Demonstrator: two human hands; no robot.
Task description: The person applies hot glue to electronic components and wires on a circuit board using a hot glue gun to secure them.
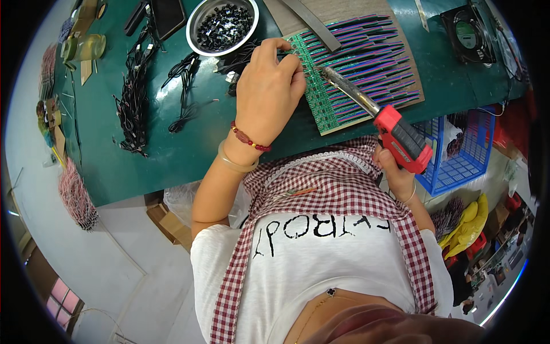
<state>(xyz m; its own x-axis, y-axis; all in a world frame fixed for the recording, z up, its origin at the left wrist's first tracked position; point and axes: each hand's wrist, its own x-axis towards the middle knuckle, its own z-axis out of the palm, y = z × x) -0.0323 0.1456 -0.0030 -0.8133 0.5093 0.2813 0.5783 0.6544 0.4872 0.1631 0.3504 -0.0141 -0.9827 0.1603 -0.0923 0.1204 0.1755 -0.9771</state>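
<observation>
A row of green circuit boards (322, 109), with thin dark multicoloured wires running out to the right, lies on a brown board (413, 74). My left hand (268, 74) is over the boards' left edge, its fingers pinched together; what they hold is hidden. In my right hand (395, 175) is a red and black soldering gun (401, 137), gripped by its handle. Its metal barrel points up and left, with the tip close to the boards, near my left fingers. Across the boards' upper part rests a grey metal bar (314, 26).
A metal bowl (189, 28) of small black parts stands beyond my left hand. Bundles of black cables (134, 97) lie on the green table (172, 155). At the far right are a black fan (468, 35) and, below table height, a blue plastic crate (458, 172).
</observation>
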